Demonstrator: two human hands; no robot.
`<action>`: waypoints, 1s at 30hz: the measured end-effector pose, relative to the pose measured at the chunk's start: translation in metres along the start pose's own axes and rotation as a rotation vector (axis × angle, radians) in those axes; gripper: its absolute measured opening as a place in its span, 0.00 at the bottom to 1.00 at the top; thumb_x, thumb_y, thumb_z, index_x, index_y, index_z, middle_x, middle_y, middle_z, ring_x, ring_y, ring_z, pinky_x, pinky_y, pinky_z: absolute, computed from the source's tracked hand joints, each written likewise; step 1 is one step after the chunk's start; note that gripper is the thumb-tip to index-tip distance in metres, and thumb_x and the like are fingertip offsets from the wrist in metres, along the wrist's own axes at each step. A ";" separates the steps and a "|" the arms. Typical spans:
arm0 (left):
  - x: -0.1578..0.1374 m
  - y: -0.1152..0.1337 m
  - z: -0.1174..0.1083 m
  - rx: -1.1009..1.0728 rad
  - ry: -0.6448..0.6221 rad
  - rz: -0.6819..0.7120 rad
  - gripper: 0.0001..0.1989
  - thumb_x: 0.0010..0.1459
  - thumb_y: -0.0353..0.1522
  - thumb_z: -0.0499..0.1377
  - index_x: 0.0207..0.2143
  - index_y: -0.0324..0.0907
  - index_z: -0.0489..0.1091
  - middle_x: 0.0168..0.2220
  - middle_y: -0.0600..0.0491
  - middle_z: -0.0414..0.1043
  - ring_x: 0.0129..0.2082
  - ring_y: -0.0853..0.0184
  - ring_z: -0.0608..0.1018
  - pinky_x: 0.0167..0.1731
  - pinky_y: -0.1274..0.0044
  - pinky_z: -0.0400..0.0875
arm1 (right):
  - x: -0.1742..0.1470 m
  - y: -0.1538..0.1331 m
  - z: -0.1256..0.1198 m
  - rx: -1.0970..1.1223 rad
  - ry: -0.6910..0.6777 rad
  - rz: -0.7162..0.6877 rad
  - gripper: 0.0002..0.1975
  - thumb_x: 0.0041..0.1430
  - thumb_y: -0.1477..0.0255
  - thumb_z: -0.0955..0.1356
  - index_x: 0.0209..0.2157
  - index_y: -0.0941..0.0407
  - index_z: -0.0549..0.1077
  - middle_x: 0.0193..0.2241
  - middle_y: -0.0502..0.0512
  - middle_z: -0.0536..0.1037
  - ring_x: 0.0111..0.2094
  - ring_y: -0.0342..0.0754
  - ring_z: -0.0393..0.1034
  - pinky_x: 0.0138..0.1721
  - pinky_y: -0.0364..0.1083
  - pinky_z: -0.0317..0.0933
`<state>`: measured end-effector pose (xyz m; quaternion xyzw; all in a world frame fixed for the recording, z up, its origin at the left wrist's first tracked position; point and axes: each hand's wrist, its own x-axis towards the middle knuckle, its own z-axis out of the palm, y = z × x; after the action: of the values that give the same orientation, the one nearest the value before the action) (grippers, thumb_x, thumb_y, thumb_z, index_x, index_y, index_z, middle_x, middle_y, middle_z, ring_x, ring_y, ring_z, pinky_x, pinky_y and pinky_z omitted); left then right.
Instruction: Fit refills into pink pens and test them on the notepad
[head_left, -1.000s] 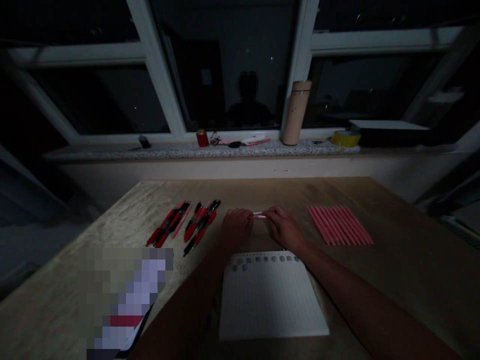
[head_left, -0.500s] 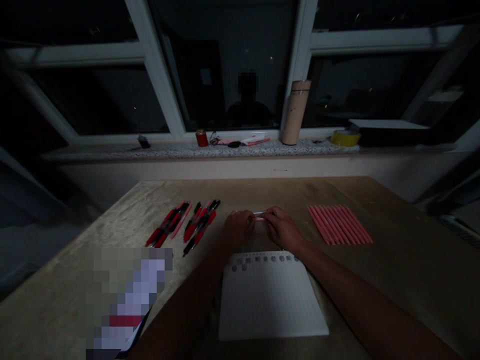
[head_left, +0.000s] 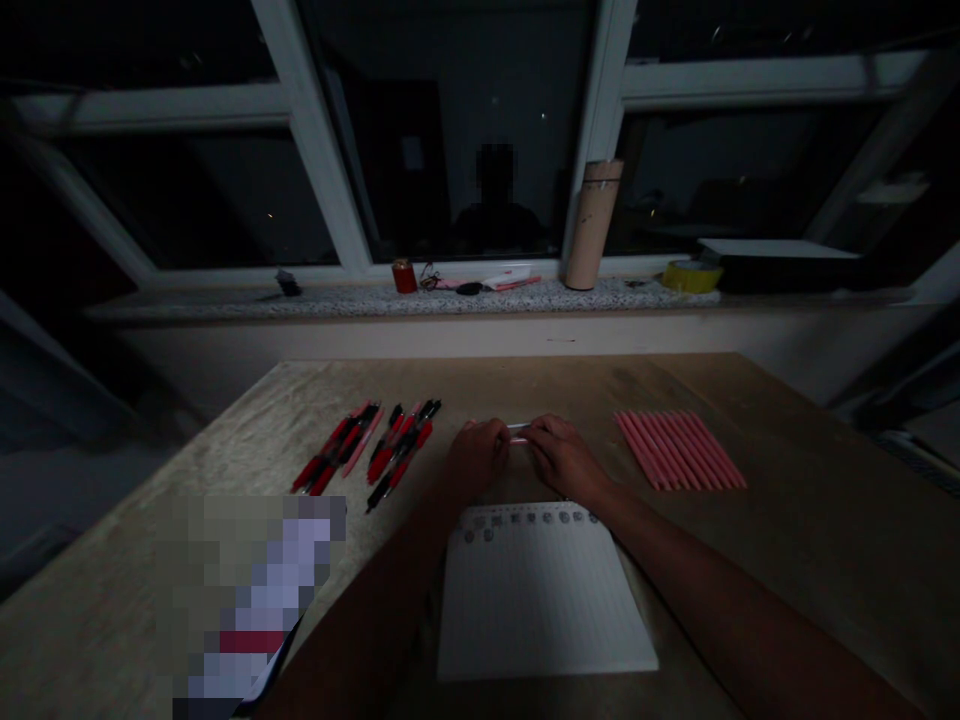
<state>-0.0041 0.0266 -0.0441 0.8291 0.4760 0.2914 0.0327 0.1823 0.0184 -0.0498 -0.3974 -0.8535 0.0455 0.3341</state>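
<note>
Beyond the notepad's top edge, my left hand (head_left: 484, 455) and my right hand (head_left: 559, 450) face each other with fingers closed. Between them stretches a slim pink pencil (head_left: 518, 441), one end in each hand, its tips hidden by the fingers. A pale thin strip (head_left: 517, 427) shows just behind it; what it is I cannot make out. Below the hands lies a lined notepad (head_left: 547, 610) with small round dark marks along its top. To the right, several pink pencils (head_left: 679, 450) lie side by side in a neat row.
Left of my hands are two groups of red and black pens (head_left: 334, 450) with some pink ones among them. A blurred-out flat object (head_left: 277, 590) lies at the front left. On the windowsill (head_left: 337, 302) stand a tan flask (head_left: 592, 225) and a yellow tape roll (head_left: 691, 277).
Both hands stay in nearly the same place, with only a slight shift of the fingers around the pencil. Everything else on the table is unmoved.
</note>
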 end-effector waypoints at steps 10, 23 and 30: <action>-0.002 0.011 -0.004 -0.175 0.170 -0.056 0.12 0.61 0.40 0.50 0.35 0.41 0.67 0.33 0.52 0.72 0.36 0.66 0.72 0.39 0.74 0.64 | 0.000 -0.005 -0.003 0.122 0.078 0.034 0.09 0.62 0.72 0.61 0.42 0.55 0.69 0.37 0.57 0.74 0.40 0.49 0.67 0.43 0.49 0.59; -0.002 -0.015 0.011 0.227 0.105 -0.151 0.15 0.54 0.33 0.55 0.45 0.42 0.68 0.50 0.45 0.66 0.51 0.57 0.66 0.49 0.65 0.57 | 0.001 -0.006 -0.003 0.141 0.238 0.051 0.12 0.63 0.71 0.59 0.46 0.54 0.69 0.41 0.57 0.76 0.42 0.49 0.70 0.44 0.50 0.62; -0.003 -0.011 0.009 0.344 0.034 -0.116 0.07 0.56 0.32 0.55 0.34 0.42 0.72 0.54 0.44 0.63 0.53 0.55 0.64 0.49 0.62 0.56 | 0.000 -0.008 -0.003 0.137 0.250 0.080 0.12 0.63 0.71 0.60 0.46 0.55 0.68 0.40 0.57 0.76 0.41 0.49 0.70 0.44 0.50 0.62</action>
<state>-0.0088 0.0319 -0.0567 0.7885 0.5665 0.2172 -0.1008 0.1791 0.0127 -0.0445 -0.4097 -0.7838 0.0671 0.4619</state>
